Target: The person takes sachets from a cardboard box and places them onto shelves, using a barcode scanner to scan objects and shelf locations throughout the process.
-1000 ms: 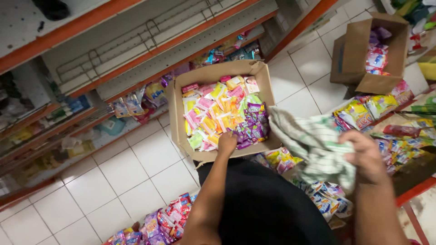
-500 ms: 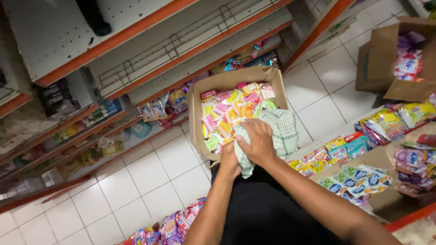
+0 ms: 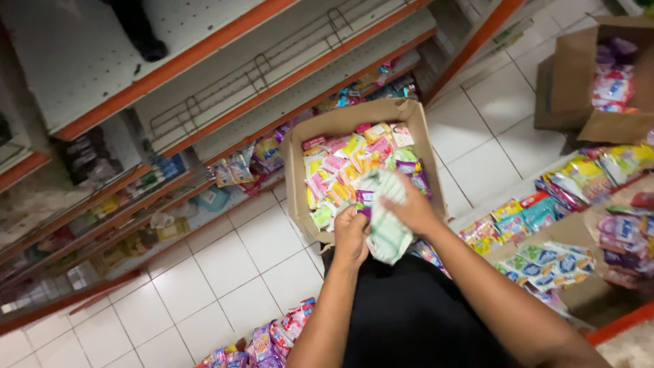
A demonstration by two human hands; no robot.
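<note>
Cloth (image 3: 385, 225) is hanging over the near edge of the box (image 3: 297, 177), right hand (image 3: 413, 210) clamping its top and left hand (image 3: 351, 234) fisting beside it, so it's likely snagging packets (image 3: 340, 170) and dragging them out onto the floor (image 3: 231, 272).
</note>
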